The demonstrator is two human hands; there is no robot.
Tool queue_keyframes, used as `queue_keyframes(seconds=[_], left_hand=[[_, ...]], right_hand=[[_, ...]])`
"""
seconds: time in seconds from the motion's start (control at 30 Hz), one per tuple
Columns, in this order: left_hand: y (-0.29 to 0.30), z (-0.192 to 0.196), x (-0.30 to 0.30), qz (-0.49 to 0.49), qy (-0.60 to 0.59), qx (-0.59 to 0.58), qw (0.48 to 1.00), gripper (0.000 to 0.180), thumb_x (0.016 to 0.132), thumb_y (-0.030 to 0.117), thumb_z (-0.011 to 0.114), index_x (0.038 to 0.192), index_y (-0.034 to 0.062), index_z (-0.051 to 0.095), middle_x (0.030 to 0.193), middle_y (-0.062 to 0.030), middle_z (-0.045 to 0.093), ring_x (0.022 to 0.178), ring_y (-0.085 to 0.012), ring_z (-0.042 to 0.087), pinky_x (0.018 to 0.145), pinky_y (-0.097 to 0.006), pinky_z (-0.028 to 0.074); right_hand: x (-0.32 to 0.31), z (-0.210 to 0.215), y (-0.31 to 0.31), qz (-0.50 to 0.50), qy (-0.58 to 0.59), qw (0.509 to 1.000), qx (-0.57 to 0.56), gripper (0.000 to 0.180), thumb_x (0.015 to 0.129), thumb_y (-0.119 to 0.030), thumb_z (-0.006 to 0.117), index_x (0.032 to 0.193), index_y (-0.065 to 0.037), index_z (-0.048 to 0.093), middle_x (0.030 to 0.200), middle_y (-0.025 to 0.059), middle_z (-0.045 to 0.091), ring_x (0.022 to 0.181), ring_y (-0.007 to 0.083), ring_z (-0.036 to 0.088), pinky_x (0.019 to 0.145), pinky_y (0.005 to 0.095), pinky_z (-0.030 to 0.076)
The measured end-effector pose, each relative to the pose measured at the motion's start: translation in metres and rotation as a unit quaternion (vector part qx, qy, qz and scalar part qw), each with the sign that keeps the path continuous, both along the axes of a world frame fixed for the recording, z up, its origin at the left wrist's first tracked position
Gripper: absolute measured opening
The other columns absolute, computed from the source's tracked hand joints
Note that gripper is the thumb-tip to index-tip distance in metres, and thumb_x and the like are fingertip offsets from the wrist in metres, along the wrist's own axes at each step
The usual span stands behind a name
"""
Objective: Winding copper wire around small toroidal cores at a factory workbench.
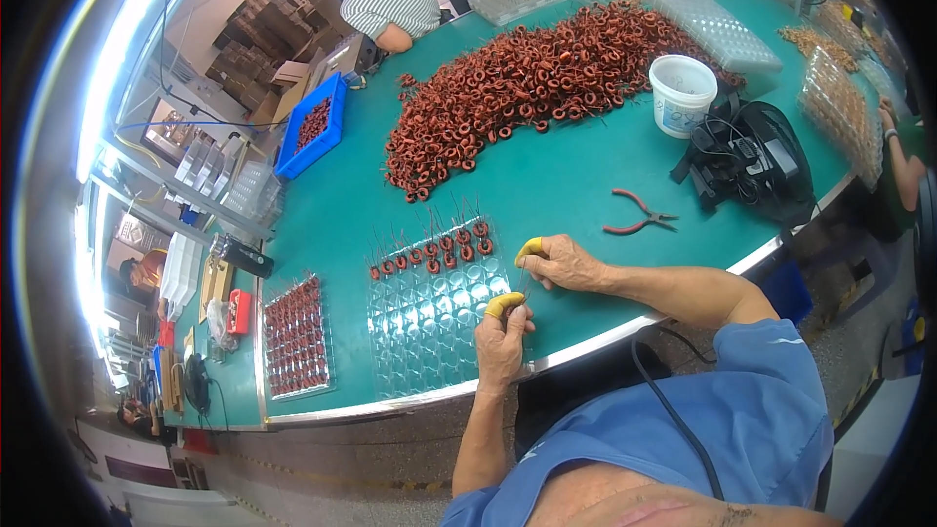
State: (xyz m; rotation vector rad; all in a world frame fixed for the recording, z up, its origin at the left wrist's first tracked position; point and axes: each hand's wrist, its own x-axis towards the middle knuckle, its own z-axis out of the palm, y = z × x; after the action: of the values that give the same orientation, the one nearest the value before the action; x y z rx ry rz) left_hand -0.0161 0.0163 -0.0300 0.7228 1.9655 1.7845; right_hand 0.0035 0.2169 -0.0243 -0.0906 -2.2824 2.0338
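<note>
Blue sleeves fill the foreground, both forearms reaching over the bench point(586, 176) edge. Left hand point(503, 332), yellow cot on one finger, pinches something thin beside the clear tray point(429, 332); right hand point(561, 262) curls loosely just above it, and what it grips I cannot tell. Copper coils point(434, 252) fill only the tray's far row. Risk: those upright leads could snag a finger and tip neighbouring coils from their pockets. The pinched piece itself is too small to make out.
</note>
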Motion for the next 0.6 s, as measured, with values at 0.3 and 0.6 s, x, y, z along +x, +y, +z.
queue_keyframes(seconds=[0.3, 0.6], left_hand=[[0.0001, 0.0015, 0.0005, -0.003, -0.002, 0.003, 1.000, 0.020, 0.097, 0.013, 0.055, 0.110, -0.0017, 0.056, 0.088, -0.0064, 0.062, 0.070, -0.0102, 0.057, 0.064, -0.022, 0.049], [0.0001, -0.0002, 0.0008, 0.006, -0.005, 0.008, 1.000, 0.020, 0.097, 0.012, 0.054, 0.110, -0.0017, 0.057, 0.089, -0.0064, 0.062, 0.070, -0.0103, 0.057, 0.065, -0.022, 0.049]], right_hand=[[-0.0012, -0.0027, -0.0001, -0.003, 0.007, 1.000, 0.002, 0.026, 0.095, -0.024, 0.056, 0.095, 0.001, 0.064, 0.067, 0.0013, 0.058, 0.051, 0.0076, 0.054, 0.047, 0.0235, 0.044], [0.0004, -0.0005, 0.0007, 0.001, 0.008, 1.000, 0.006, 0.025, 0.095, -0.024, 0.056, 0.096, 0.000, 0.064, 0.067, 0.0009, 0.058, 0.052, 0.0073, 0.053, 0.048, 0.0233, 0.043]])
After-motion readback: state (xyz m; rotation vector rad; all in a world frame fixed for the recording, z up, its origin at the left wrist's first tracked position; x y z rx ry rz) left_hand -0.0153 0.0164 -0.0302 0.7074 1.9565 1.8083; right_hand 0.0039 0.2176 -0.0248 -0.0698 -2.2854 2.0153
